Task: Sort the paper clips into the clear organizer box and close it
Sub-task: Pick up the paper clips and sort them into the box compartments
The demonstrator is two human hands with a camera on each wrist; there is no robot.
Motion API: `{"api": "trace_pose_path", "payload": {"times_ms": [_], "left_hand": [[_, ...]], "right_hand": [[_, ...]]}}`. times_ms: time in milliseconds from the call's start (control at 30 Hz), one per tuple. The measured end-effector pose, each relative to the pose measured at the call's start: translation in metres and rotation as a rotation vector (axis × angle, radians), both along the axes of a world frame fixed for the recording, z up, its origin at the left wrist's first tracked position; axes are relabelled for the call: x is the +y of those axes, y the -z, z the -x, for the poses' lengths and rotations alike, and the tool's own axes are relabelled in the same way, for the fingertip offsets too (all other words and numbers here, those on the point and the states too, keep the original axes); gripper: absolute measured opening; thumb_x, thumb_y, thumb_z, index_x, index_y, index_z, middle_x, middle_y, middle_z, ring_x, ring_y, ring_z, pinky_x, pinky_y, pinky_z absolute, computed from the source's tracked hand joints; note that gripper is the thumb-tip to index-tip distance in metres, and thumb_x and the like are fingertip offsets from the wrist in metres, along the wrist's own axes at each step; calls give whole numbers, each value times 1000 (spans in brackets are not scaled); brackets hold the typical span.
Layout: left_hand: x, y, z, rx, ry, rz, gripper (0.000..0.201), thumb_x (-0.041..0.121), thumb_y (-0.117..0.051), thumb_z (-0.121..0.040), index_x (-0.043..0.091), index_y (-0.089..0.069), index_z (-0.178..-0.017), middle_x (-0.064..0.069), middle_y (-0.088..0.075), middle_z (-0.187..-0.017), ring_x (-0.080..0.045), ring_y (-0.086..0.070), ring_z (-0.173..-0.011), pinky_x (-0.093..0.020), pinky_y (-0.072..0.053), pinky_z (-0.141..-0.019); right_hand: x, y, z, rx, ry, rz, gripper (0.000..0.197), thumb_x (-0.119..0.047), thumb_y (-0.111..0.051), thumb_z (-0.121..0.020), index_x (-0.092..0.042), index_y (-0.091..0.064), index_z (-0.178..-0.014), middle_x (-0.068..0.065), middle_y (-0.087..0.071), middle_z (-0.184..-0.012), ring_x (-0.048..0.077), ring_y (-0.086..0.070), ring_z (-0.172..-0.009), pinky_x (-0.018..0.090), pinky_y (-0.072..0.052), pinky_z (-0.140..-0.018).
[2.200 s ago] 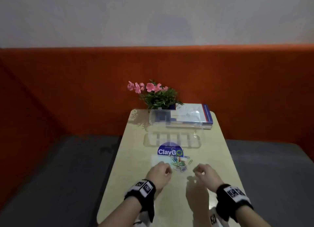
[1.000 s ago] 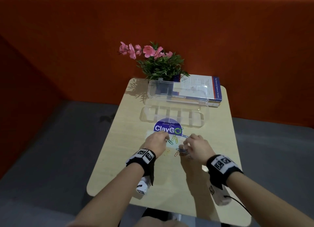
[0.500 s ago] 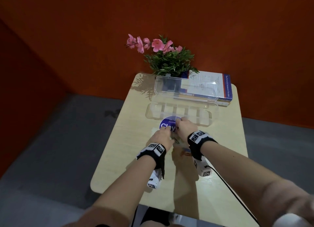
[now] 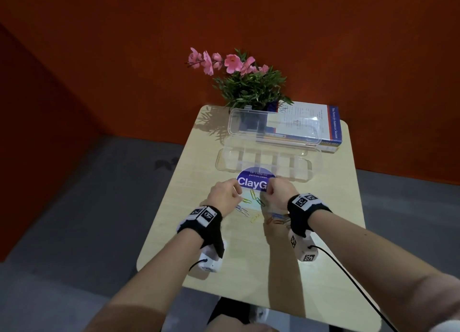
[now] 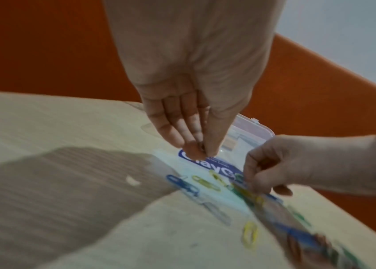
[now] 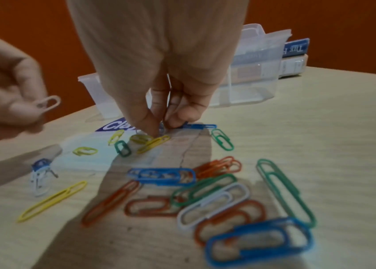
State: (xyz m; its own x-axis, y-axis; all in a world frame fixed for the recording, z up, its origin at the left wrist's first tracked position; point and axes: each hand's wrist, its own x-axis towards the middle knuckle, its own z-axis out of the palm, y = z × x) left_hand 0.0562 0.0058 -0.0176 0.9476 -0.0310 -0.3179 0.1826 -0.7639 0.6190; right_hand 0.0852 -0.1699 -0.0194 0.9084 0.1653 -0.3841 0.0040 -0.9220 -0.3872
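both hands [image 4: 225, 195] [image 4: 280, 192] spread apart, left hand [image 6: 9, 102] now pinching white clip [image 6: 48, 102]

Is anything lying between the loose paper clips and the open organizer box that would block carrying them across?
Nothing visible does. The organizer box sits just beyond the paper clips with its lid raised and compartments exposed. Between them lies only the flat round sticker on the table. The left hand already pinches a white clip.
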Motion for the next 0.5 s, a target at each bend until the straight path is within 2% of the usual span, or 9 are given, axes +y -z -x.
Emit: {"api": "trace_pose_path", "payload": {"times_ms": [67,133,167,267,333,400,500], "left_hand": [[5,-3,11,28,101,3,17,8,-63,-84,19,-59,-97,-4,-71,-85,-23,-69,-79,-38,-59,-72],[4,1,19,51,228,-47,23,7,-61,-86,17,-60,-107,-6,-73,-92,-24,-69,-86,-36,-57,-78],[2,4,21,54,299,-99,26,7,-61,-87,16,-60,-111,-7,-73,-98,-24,-68,-93,-34,-56,-82],[-5,11,20,30,427,-230,31,11,-59,-90,15,-58,-121,-9,-68,-116,-26,-63,-108,-35,-51,-93],[-10,12,16,9,466,-288,28,11,-56,-91,12,-57,-119,-10,-65,-121,-28,-60,-111,-38,-50,-94],[-16,10,12,-18,518,-373,20,10,-53,-92,9,-57,-112,-13,-63,-118,-31,-59,-109,-39,-49,-90],[-23,6,9,-60,575,-476,14,6,-51,-93,5,-57,-106,-16,-63,-112,-34,-59,-105,-40,-48,-84]], "right_hand": [[-5,1,2,-39,99,-98,12,-13,-58,-83,-13,-51,-74,6,-58,-82,23,-52,-76,30,-40,-65],[-12,1,4,-67,250,-250,6,-7,-56,-82,-12,-56,-85,6,-61,-81,25,-58,-78,35,-48,-68],[-17,1,6,-52,318,-331,12,-6,-56,-83,-12,-56,-93,5,-62,-81,24,-59,-77,36,-50,-69],[-33,-2,19,54,489,-598,25,-4,-48,-89,-18,-53,-108,4,-56,-74,22,-56,-66,32,-47,-60],[-44,-7,30,106,664,-803,29,5,-38,-88,-11,-57,-104,10,-51,-70,23,-50,-61,32,-45,-57],[-52,-14,44,158,864,-1071,27,11,-32,-85,-3,-54,-91,15,-48,-69,24,-44,-56,28,-48,-51],[-58,-24,65,225,1152,-1371,21,8,-31,-85,-3,-47,-79,12,-39,-70,22,-38,-54,17,-45,-38]]}}
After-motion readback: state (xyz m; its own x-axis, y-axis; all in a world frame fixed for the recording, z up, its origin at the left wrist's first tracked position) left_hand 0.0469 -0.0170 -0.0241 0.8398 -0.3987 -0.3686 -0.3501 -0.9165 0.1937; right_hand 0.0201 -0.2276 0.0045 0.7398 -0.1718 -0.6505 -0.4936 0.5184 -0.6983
